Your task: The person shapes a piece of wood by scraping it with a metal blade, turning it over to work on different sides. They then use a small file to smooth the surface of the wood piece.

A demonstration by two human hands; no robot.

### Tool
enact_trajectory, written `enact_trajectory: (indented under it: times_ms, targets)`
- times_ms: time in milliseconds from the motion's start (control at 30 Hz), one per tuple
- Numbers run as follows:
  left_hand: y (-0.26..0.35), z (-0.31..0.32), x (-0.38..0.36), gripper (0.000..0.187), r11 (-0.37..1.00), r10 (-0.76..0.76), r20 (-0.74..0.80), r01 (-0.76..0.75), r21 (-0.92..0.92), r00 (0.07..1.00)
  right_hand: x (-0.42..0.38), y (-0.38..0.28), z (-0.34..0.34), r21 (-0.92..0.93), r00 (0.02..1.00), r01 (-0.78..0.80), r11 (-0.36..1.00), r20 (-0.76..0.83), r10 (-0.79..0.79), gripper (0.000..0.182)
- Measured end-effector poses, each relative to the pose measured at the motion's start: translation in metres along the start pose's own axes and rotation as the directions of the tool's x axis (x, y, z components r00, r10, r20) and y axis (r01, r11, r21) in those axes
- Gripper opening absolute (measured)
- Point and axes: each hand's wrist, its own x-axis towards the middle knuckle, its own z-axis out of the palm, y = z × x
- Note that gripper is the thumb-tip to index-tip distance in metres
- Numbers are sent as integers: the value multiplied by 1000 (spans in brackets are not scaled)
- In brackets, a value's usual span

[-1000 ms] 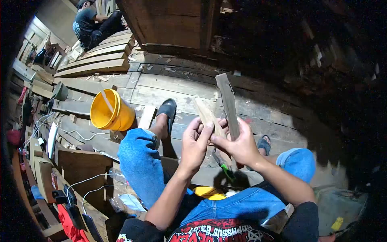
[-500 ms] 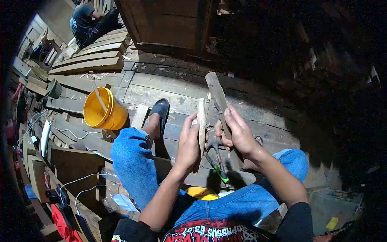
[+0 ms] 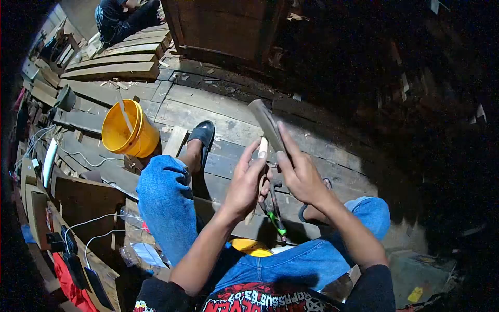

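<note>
My left hand (image 3: 245,183) is closed round a pale, narrow piece of wood (image 3: 264,145), which points away from me. In my right hand (image 3: 302,178) is a darker, flat wooden piece (image 3: 266,120), its fingers stretched along the side and its far end tilted left. The two pieces meet or overlap at my fingertips, and my hands hide their lower parts. Below my hands, between my legs, a hammer-like tool with a green and black grip (image 3: 277,222) leans beside something yellow (image 3: 251,247).
A yellow bucket (image 3: 148,136) with a flat stick in it stands left of my foot. Long planks (image 3: 112,71) lie at the far left, near a seated person (image 3: 117,21). White cables (image 3: 106,229) run over boards at my left. A dark cabinet (image 3: 223,28) stands ahead.
My hands have come closer together, bringing the dark wooden piece against the pale one. The dark piece has tilted further left. The camera view has shifted slightly.
</note>
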Motion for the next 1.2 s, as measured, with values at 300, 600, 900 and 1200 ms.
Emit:
enact_trajectory:
  times_ms: [300,600,900,1200]
  targets:
    - [0,-8,2,62,999,46,-40,-47,-28,998,7,7,-5,-372,983,172,912,-2,-186,70]
    - [9,-14,-1,61,998,51,-5,-50,35,999,7,8,1,-336,984,173,926,19,-177,72]
    - [9,-7,-5,62,999,45,2,-45,-24,999,5,-6,12,-268,993,107,957,-17,-116,72]
    - [7,-13,-4,63,994,106,-46,-108,-30,993,-3,-15,17,-113,991,127,985,-20,-130,71]
